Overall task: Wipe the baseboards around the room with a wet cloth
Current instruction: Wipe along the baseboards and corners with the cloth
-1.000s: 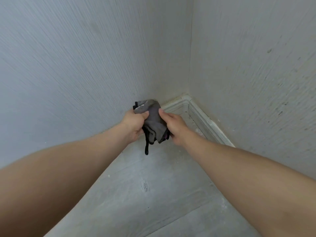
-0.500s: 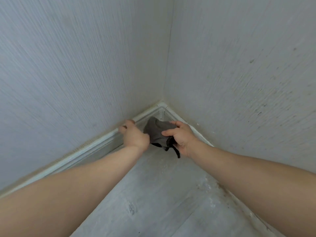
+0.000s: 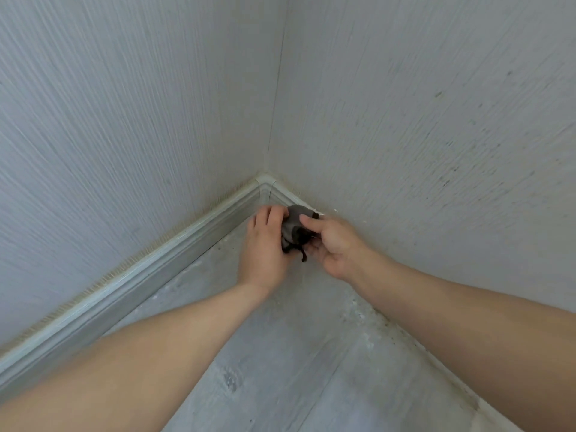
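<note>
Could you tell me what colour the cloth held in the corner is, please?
The cloth is dark grey with black edging, seen in the head view.

Both hands covered most of the cloth (image 3: 293, 224); the right arm (image 3: 467, 310) hid the right-hand baseboard; the picture's edge cut both forearms.
</note>
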The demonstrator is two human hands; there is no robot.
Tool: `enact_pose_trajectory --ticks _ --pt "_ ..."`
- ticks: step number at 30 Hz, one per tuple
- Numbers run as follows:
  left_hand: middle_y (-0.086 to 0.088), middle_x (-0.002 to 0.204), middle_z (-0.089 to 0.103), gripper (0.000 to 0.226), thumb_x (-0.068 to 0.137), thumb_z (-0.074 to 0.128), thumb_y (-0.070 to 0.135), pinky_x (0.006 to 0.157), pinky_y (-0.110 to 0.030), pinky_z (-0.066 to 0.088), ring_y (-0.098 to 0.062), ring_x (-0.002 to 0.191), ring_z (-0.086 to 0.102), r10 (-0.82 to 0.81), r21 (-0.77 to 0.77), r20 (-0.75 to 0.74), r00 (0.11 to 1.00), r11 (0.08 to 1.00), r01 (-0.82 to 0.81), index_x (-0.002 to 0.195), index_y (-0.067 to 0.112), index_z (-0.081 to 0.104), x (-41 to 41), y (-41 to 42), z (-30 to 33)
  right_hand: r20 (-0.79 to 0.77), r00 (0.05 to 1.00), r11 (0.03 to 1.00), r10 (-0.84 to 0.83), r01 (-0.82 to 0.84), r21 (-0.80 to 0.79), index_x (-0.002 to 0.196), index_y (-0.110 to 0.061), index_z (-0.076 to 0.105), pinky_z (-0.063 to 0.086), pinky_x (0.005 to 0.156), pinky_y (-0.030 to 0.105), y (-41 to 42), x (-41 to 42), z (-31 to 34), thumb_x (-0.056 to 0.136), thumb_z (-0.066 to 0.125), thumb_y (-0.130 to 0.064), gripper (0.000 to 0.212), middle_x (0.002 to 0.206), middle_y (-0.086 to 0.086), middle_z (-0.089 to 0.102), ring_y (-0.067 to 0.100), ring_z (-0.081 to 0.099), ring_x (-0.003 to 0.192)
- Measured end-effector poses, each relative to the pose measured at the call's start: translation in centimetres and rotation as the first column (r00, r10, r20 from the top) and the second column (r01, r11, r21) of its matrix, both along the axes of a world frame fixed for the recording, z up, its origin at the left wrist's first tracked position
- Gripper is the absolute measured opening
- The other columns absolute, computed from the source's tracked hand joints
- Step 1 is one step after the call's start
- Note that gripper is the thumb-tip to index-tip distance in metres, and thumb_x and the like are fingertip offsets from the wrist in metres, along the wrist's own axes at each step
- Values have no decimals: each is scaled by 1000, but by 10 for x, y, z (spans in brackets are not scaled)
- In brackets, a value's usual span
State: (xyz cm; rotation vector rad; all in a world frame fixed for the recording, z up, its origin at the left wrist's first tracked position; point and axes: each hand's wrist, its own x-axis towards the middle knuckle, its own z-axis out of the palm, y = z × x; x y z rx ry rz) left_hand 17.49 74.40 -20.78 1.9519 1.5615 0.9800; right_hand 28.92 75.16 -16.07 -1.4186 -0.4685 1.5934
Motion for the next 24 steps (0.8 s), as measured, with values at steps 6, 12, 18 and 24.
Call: enact_pose_trajectory --ticks 6,12,18,24 --pt "5 95 44 22 81 67 9 61 -25 32 -14 80 48 -40 -66 71 997 997 45 98 13 53 3 16 1 723 646 942 245 -334 -20 99 -3 63 43 72 28 -18 36 -5 99 47 -26 28 85 2 60 16 56 78" --pt "-14 107 51 29 76 67 1 64 -38 40 -30 97 48 114 85 -105 988 991 -105 103 5 56 1 45 6 896 -430 712 112 -595 -374 133 -12 44 33 100 28 -54 78 -21 95 43 -15 38 130 2 45 20 42 121" --pt "-16 110 53 29 78 64 -1 58 -38 38 -33 96 50 76 168 -307 949 985 -24 105 3 57 11 79 5 803 -587 656 105 -566 -499 113 -1 67 53 83 30 -68 92 -25 51 83 -13 66 117 9 65 21 65 103" --pt "-20 113 54 29 78 55 -11 56 -34 35 -35 90 53 -7 196 -344 939 977 79 105 0 58 17 76 -15 778 -510 531 366 -573 -625 151 -14 -7 18 112 20 -69 92 -16 95 42 -16 74 157 -6 -17 10 0 145"
